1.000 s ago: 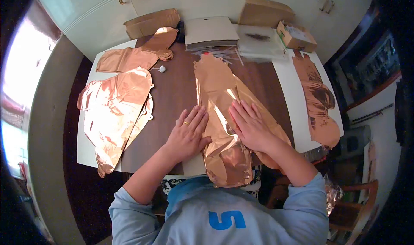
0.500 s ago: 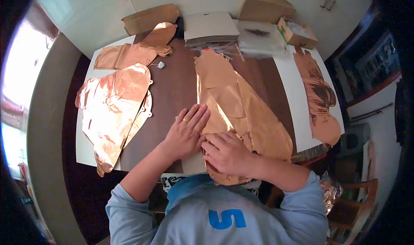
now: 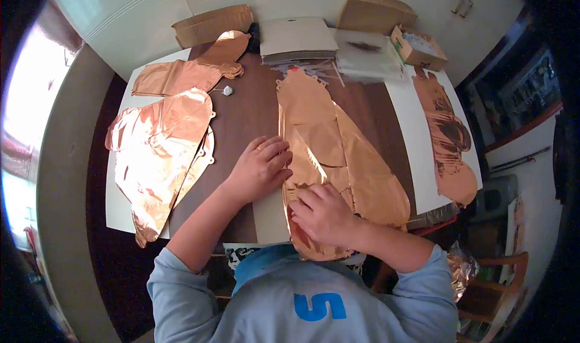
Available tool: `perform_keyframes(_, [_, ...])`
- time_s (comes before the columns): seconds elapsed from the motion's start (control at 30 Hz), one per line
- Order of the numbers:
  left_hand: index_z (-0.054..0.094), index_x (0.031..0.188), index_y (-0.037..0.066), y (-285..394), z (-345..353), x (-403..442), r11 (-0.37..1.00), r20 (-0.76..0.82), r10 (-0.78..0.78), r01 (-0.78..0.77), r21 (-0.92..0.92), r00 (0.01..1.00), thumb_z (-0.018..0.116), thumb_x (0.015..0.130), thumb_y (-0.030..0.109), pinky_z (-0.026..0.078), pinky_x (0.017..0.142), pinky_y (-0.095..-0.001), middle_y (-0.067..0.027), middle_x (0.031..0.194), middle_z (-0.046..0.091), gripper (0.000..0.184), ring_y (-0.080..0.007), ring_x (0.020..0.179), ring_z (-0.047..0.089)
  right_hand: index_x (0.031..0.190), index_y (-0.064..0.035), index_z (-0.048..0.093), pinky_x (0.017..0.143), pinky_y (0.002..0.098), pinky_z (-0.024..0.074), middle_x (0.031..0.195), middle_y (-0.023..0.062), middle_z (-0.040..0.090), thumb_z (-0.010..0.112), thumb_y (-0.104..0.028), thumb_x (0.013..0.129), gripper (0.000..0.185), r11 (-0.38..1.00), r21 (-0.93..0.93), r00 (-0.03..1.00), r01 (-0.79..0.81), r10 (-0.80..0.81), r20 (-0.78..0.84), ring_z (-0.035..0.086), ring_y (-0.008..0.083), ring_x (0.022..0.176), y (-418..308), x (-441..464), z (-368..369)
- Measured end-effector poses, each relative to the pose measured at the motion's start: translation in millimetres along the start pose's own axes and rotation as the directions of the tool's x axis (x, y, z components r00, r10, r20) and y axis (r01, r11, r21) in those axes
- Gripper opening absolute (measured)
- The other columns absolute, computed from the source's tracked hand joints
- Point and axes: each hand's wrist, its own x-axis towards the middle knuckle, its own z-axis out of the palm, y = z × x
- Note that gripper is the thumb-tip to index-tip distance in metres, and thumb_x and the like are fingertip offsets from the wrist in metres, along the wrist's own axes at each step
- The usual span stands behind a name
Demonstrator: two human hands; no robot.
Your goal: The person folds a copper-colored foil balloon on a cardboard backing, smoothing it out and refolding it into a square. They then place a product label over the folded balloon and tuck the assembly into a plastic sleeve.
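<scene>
Copper foil beneath right grip

The person wears a loose, pale blue top of soft-looking cloth, creased across the body. On it sits a bold, brighter blue marking, thick-stroked and S-shaped with squarish corners. Lower on the garment the pale shade gives way to a stronger turquoise patch. The left sleeve and right sleeve are plain pale blue, wrinkled, and stop near the elbows. Black-and-white patterned cloth beside the turquoise may be legwear; too little shows.
</scene>
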Motion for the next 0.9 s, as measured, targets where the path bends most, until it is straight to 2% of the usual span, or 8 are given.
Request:
perform_keyframes(0.13, [0.059,0.124,0.006,2.4,1.7,-1.1,0.999,0.023,-0.020,0.020,-0.031,1.000,0.073,0.082,0.022,0.038,0.107,-0.0498,-0.0133,0.130,0.057,0.047,-0.0325,0.124,0.054,0.103,-0.0044,0.063,0.088,0.0457,0.0454,0.105,0.0127,0.060,0.063,-0.017,0.080,0.026,0.991,0.110,0.990,-0.071,0.083,-0.112,0.056,0.0310,0.102,29.0,3.7,-3.4])
perform_keyframes(0.2, [0.054,0.129,0.005,2.9,1.5,-2.6,0.998,0.009,-0.041,0.041,-0.056,0.999,0.071,0.083,0.021,0.037,0.108,-0.0514,-0.0145,0.134,0.054,0.052,-0.0337,0.127,0.051,0.107,-0.0034,0.062,0.093,0.0473,0.0444,0.113,0.0151,0.060,0.063,-0.016,0.082,0.028,0.984,0.081,0.966,-0.156,0.169,-0.197,0.055,0.0331,0.109,47.6,13.5,-21.8])
perform_keyframes(0.3, [0.047,0.137,0.002,6.0,-4.7,-4.3,0.993,0.012,-0.116,0.116,-0.019,0.993,0.068,0.085,0.020,0.033,0.110,-0.0534,-0.0164,0.142,0.048,0.059,-0.0354,0.133,0.046,0.115,-0.0012,0.059,0.101,0.0473,0.0411,0.126,0.0171,0.056,0.062,-0.017,0.085,0.034,0.977,-0.087,0.969,-0.194,0.177,-0.174,0.052,0.0342,0.120,78.2,16.9,-22.0])
perform_keyframes(0.4, [0.041,0.142,0.001,7.8,-12.5,-13.1,0.988,0.082,-0.152,0.151,0.016,0.985,0.067,0.086,0.021,0.029,0.113,-0.0544,-0.0173,0.149,0.041,0.065,-0.0362,0.138,0.039,0.120,0.0001,0.056,0.106,0.0470,0.0375,0.131,0.0176,0.054,0.061,-0.018,0.087,0.038,0.971,-0.150,0.979,-0.186,0.170,-0.113,0.049,0.0342,0.127,94.6,6.4,-10.0])
perform_keyframes(0.53, [0.038,0.146,0.000,14.1,-8.1,-17.7,0.993,0.213,-0.111,0.103,0.051,0.971,0.064,0.087,0.025,0.023,0.116,-0.0536,-0.0168,0.154,0.035,0.069,-0.0357,0.143,0.033,0.124,0.0007,0.055,0.109,0.0471,0.0354,0.136,0.0183,0.051,0.060,-0.019,0.090,0.040,0.978,-0.116,0.984,-0.173,0.166,-0.065,0.047,0.0347,0.129,95.6,2.4,-6.4])
perform_keyframes(0.9, [0.035,0.147,0.000,22.6,-4.4,-14.7,0.986,0.251,-0.155,0.133,0.103,0.955,0.061,0.090,0.042,0.019,0.118,-0.0527,-0.0177,0.154,0.034,0.075,-0.0341,0.144,0.031,0.127,0.0003,0.055,0.110,0.0466,0.0346,0.137,0.0180,0.052,0.060,-0.021,0.091,0.042,0.980,-0.133,0.989,-0.148,0.143,-0.045,0.046,0.0339,0.131,97.6,1.6,-3.6])
